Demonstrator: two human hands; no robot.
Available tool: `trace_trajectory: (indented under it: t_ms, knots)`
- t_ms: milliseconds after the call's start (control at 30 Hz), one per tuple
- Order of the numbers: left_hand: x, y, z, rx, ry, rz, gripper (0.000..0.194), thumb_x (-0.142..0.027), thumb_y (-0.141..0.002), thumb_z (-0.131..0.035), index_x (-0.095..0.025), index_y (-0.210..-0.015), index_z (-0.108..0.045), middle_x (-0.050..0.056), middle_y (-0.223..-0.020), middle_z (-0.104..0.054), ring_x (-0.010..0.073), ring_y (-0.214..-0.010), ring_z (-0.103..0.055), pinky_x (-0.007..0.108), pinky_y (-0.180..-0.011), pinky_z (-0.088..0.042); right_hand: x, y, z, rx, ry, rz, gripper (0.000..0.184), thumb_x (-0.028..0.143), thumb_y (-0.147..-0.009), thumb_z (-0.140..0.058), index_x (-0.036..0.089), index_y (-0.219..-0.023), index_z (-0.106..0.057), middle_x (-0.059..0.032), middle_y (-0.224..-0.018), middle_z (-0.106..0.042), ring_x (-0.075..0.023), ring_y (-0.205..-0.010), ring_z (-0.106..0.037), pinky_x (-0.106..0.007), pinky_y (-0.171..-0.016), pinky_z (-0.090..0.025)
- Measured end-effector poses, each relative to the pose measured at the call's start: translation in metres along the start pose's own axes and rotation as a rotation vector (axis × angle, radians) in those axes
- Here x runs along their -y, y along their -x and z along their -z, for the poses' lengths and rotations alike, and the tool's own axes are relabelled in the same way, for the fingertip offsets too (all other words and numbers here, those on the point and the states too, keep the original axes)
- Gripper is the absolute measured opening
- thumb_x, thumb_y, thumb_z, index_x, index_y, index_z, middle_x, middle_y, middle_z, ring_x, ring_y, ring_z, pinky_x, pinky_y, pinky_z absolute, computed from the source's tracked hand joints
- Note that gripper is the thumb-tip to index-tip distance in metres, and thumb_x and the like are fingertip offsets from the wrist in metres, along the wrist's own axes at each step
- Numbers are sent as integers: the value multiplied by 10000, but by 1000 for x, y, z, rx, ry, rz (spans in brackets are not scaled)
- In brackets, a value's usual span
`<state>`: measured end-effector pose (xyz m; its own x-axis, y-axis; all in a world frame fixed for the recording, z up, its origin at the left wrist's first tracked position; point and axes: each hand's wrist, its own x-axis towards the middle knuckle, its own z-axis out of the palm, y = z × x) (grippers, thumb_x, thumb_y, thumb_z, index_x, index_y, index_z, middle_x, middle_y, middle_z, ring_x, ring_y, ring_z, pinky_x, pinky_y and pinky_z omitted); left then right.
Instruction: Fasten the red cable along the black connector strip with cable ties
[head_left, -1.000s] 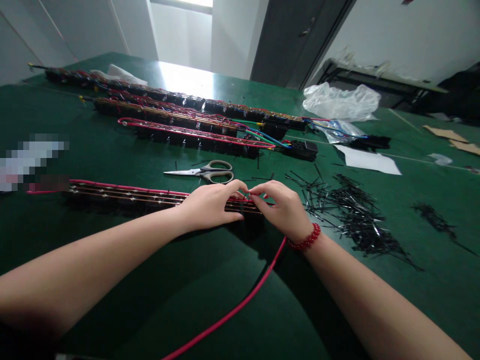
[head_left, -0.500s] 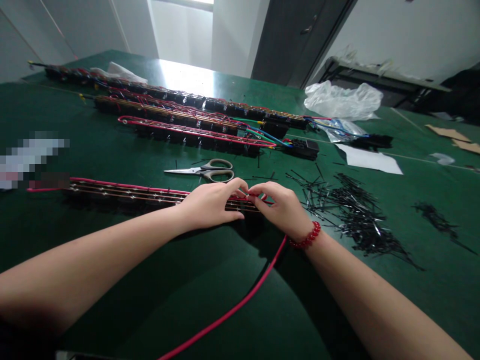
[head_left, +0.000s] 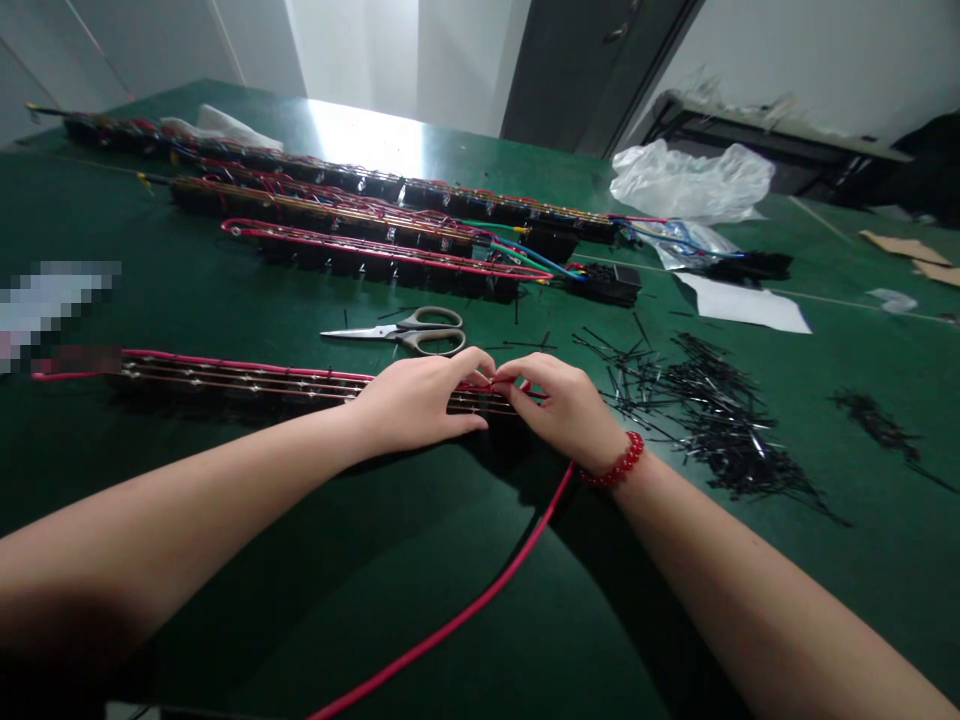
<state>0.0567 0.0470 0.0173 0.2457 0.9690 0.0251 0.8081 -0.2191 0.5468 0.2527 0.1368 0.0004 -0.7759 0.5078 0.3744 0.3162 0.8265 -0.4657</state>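
Observation:
A long row of black blocks wired with red and bare wires (head_left: 240, 385) lies across the green table in front of me. My left hand (head_left: 420, 405) rests on its right end, fingers curled and pinching at the red wire there. My right hand (head_left: 566, 405), with a red bead bracelet on the wrist, meets it fingertip to fingertip, pinching the same spot. A red cable (head_left: 480, 600) runs from under my right wrist toward the near edge. What the fingertips hold besides the wire is too small to see.
Scissors (head_left: 409, 332) lie just behind my hands. Several finished wired rows (head_left: 375, 255) lie farther back. A heap of black cable ties (head_left: 712, 420) spreads on the right. A plastic bag (head_left: 686, 180), white paper (head_left: 746, 305) and cardboard pieces (head_left: 911, 250) sit at the far right.
Both hands stay pinched together at the row's right end. The camera has tilted slightly, so everything sits a little lower and leftward shifted.

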Motion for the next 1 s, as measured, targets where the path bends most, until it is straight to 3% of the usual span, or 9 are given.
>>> trace_trajectory:
  t_ms: [367, 567, 733, 900, 1000]
  knots:
    - [1, 1, -2, -13, -89, -24, 442, -418, -862, -618, -280, -1247, -449, 45, -1173, -692, 283, -1085, -658, 427, -900, -517, -1, 0, -1, -2, -12, -30, 134, 164, -894, -535, 217, -919, -656, -43, -925, -721, -196, -872, -664, -316, -781, -508]
    - [0, 2, -3, -14, -168, -48, 416, -429, -891, -561, -252, -1249, -443, 64, -1163, -688, 290, -1057, -664, 423, -865, -524, -2, 0, 0, -71, 56, -4, 102, 168, -904, -544, 212, -896, -636, -61, -939, -700, -215, -929, -641, -345, -831, -509]
    - [-2, 2, -6, -18, -250, -29, 463, -457, -900, -529, -234, -1291, -418, 85, -1121, -704, 303, -1029, -677, 406, -823, -531, 3, 0, 2, -143, 109, 74, 91, 162, -906, -550, 213, -858, -610, -72, -978, -690, -210, -938, -626, -352, -833, -517]
    - [-2, 2, -7, -12, -338, -35, 506, -445, -916, -508, -211, -1353, -409, 100, -1089, -724, 310, -978, -698, 383, -769, -528, 13, 1, 6, -165, 396, 263, 117, 139, -898, -535, 198, -821, -601, -68, -901, -702, -218, -875, -604, -366, -779, -470]
    - [-2, 2, -7, -12, -363, -44, 512, -446, -925, -495, -206, -1369, -409, 103, -1064, -732, 321, -954, -706, 388, -743, -527, 19, 1, 8, -167, 501, 352, 131, 114, -890, -519, 195, -829, -601, -56, -905, -711, -208, -885, -608, -378, -823, -439]
